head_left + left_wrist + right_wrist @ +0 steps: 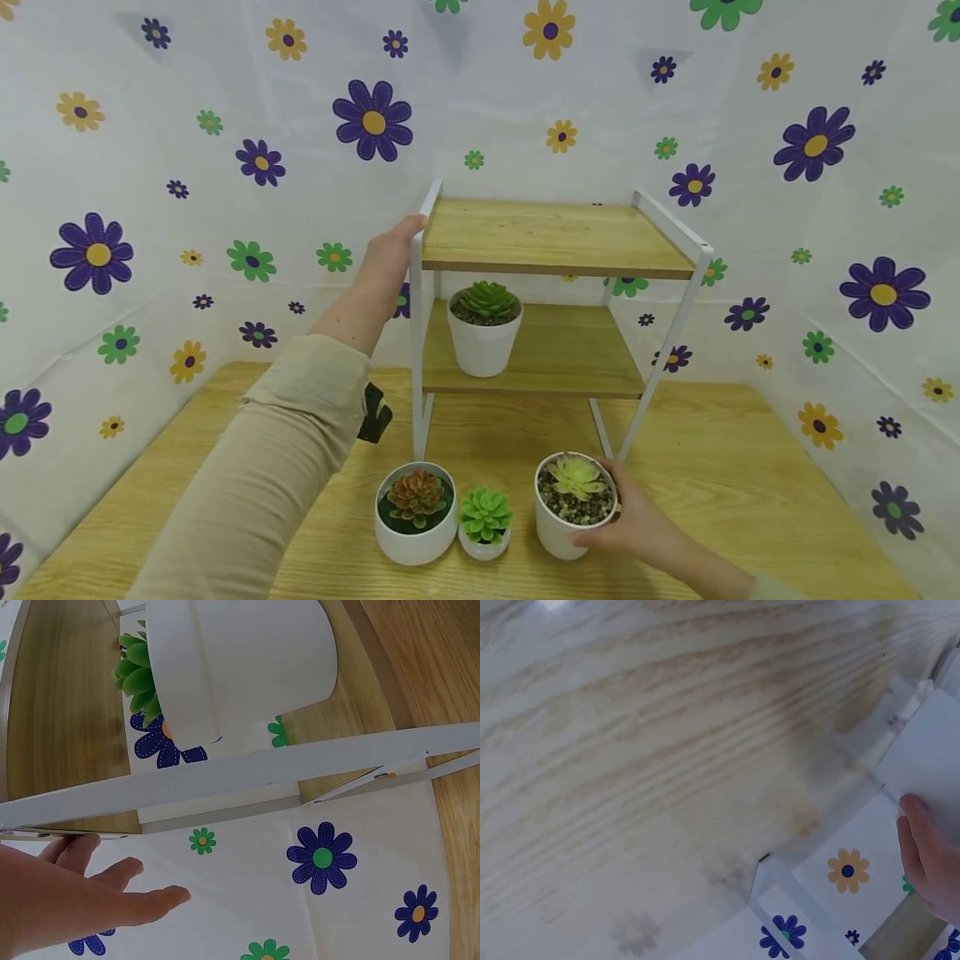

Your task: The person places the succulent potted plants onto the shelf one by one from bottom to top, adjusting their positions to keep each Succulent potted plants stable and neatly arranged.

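Note:
My right hand (637, 521) grips a white pot with a pale yellow-green succulent (576, 504) from its right side, at the front of the wooden table. In the right wrist view, the fingers (922, 840) lie against the white pot wall (930, 757). My left hand (390, 260) touches the upper left side of a two-tier shelf with a white frame (417, 350). The left wrist view shows its fingers (161, 900) loosely extended beside the frame. A white pot with a green succulent (485, 342) stands on the lower wooden board (570, 350), towards the left.
Left of the held pot stand a small white pot with a bright green succulent (485, 521) and a wide white pot with a reddish succulent (416, 533). A dark object (375, 414) shows beside the left sleeve. Flower-printed sheeting (480, 100) surrounds the wooden table (720, 467).

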Demonstrator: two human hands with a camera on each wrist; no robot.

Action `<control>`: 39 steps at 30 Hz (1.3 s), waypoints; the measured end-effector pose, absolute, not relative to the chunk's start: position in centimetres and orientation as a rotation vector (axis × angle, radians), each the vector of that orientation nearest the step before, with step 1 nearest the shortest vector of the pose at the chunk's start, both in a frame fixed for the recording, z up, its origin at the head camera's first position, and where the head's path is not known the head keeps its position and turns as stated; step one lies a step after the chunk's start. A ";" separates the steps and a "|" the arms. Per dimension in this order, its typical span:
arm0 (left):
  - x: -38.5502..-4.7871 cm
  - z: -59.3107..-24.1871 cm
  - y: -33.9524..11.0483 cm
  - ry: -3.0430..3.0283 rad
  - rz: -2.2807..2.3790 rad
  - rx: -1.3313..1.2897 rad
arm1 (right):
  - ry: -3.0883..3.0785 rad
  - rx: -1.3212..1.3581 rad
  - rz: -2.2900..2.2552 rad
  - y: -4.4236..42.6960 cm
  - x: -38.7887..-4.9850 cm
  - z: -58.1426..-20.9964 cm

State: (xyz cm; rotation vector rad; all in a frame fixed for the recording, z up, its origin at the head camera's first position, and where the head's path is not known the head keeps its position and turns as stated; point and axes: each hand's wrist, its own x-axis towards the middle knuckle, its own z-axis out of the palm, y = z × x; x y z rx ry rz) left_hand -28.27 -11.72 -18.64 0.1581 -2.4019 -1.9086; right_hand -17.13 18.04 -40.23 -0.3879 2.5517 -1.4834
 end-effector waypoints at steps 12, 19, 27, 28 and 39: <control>-28.3 -18.5 -11.7 -2.401 -1.925 0.163 | 2.557 -0.453 -1.489 19.8 -16.8 -37.2; -28.2 -18.5 -11.7 -2.415 -1.906 0.156 | 2.532 -0.436 -1.543 20.6 -16.7 -35.4; -28.1 -18.5 -11.5 -2.415 -1.893 0.132 | 2.579 -0.470 -1.527 21.6 -17.0 -33.0; -28.1 -18.4 -11.5 -2.415 -1.895 0.135 | 2.595 -0.470 -1.512 21.7 -17.1 -32.6; -28.1 -18.4 -11.5 -2.424 -1.913 0.164 | 2.667 -0.389 -1.421 21.7 -18.2 -28.3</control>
